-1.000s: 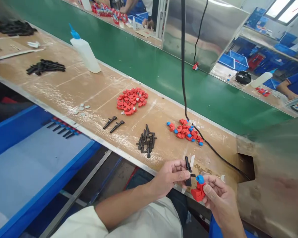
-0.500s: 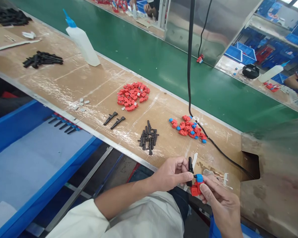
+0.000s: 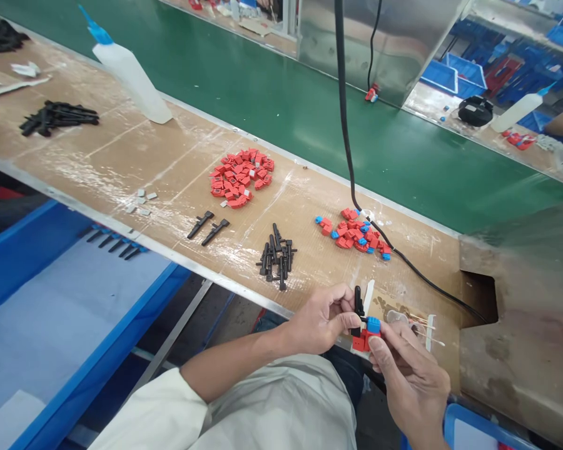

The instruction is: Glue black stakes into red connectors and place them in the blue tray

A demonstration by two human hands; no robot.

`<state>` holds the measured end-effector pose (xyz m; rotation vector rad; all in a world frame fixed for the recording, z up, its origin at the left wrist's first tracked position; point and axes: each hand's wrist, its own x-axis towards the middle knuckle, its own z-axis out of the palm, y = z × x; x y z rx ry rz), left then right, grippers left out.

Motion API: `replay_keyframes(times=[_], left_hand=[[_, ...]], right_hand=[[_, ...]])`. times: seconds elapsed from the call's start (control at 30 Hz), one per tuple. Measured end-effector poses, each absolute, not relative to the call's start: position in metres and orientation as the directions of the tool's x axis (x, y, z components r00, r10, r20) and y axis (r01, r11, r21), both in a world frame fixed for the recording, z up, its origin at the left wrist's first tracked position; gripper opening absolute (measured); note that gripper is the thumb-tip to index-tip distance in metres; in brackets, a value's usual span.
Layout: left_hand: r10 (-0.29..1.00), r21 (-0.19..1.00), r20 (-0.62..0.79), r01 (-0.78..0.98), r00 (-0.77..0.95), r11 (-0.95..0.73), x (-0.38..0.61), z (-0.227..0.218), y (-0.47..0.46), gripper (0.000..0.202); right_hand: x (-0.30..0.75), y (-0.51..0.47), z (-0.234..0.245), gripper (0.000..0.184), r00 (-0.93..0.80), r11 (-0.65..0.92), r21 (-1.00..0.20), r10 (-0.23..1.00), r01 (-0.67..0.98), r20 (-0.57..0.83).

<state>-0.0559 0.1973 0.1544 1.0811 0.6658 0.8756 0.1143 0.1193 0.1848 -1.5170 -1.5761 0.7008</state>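
Between the thumb and fingers of my left hand (image 3: 323, 317) is a black plastic gun-shaped piece (image 3: 358, 301), held upright. My right hand (image 3: 410, 369) pinches a small red and blue plastic figure part (image 3: 366, 337), its blue end (image 3: 373, 324) up. The black piece meets the red and blue part at the blue end; whether it is seated in it I cannot tell. Left of my hands lies a pile of black gun-shaped pieces (image 3: 278, 257), with two more black pieces (image 3: 209, 228) apart from it. Beyond my hands is a heap of red and blue parts (image 3: 356, 232).
Red pieces (image 3: 241, 178) lie heaped mid-table, with small grey squares (image 3: 141, 199) to their left. A white glue bottle (image 3: 134, 81) stands tilted in view at the back. A black cable (image 3: 348, 137) crosses the right side. Cotton swabs (image 3: 426, 337) lie by my right hand. A blue bin (image 3: 154, 297) sits below left.
The black piece and the red and blue part have come closer together, now touching at the blue end. My right hand has moved slightly left and up. The whole view has shifted a little.
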Motion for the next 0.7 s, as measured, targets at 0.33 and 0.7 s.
replay_keyframes(times=[0.33,0.7], left_hand=[[0.941,0.974,0.068,-0.227,0.332,0.010,-0.054,0.149,0.193,0.041],[0.868,0.876,0.005,-0.422,0.496,0.235,-0.056,0.143,0.198,0.048]], right_hand=[[0.100,0.123,0.181,0.026,0.063,0.217,-0.809,0.953,0.547,0.298],[0.121,0.134,0.174,0.050,-0.087,-0.113,-0.984,0.988,0.137,-0.125]])
